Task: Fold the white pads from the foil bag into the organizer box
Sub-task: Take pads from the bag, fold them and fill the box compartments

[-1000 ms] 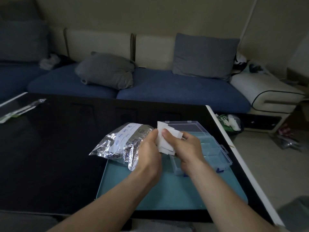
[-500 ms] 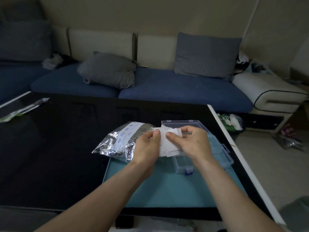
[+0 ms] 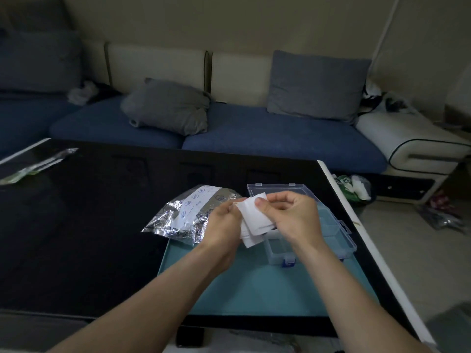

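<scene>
Pinching soft, light white pads point(image 3: 254, 220) with both hands' fingers, best taken at corners, organizer box point(image 3: 328, 225) at three o'clock.

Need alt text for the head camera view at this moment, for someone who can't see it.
Both hands hold a small stack of white pads above a teal mat: the left hand grips its side, the right hand pinches the top pad. A foil bag lies left; an open clear organizer box sits right.
</scene>
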A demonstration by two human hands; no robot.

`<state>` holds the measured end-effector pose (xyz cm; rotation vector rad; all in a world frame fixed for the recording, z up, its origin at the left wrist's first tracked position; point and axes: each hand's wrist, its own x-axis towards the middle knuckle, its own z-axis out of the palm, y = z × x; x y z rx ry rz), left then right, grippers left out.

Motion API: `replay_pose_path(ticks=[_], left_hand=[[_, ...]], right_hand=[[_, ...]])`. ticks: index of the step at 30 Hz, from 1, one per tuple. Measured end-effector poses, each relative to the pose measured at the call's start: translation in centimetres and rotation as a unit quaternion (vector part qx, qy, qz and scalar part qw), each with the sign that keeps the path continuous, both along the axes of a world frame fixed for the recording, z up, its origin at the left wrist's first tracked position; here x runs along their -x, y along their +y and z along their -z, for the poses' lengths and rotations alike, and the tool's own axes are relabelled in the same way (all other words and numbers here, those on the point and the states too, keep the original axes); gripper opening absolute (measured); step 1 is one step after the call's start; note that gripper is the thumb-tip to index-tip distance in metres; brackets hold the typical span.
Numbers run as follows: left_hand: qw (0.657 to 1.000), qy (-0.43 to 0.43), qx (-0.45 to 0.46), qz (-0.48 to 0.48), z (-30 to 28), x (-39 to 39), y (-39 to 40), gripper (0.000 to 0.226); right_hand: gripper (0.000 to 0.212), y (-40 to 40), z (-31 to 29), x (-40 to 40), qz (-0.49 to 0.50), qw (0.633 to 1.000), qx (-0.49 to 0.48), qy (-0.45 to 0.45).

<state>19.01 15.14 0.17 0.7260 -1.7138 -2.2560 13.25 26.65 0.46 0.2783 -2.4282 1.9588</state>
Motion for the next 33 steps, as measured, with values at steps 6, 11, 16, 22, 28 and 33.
replay_pose_path(ticks=[6, 11, 16, 22, 28, 33], left_hand=[[0.996, 0.026, -0.066, 0.046, -0.4, -0.1, 0.3, 0.041], [0.994, 0.036, -0.075, 0.077, -0.4, -0.4, 0.4, 0.044], [0.99, -0.017, -0.105, 0.098, -1.1, -0.6, -0.9, 0.029], [0.964, -0.021, -0.16, 0.211, -1.6, -1.1, -2.2, 0.019], [0.957, -0.001, -0.177, 0.23, -1.0, -1.0, -1.5, 0.019], [0.947, -0.009, -0.218, 0.236, -1.3, -1.2, -1.6, 0.018]], right_hand=[[0.017, -0.8, 0.3, -0.3, 0.008, 0.993, -0.09, 0.071], [0.031, -1.2, 0.2, -1.1, -0.047, 0.981, -0.14, 0.125], [0.031, -0.5, -1.2, -0.8, -0.137, 0.981, -0.133, 0.038], [0.129, 1.4, -0.3, -0.6, -0.386, 0.901, -0.196, 0.029], [0.101, 0.1, 0.2, -0.3, -0.298, 0.901, -0.27, 0.163], [0.085, 0.3, 0.4, -0.2, -0.321, 0.931, -0.145, 0.09]])
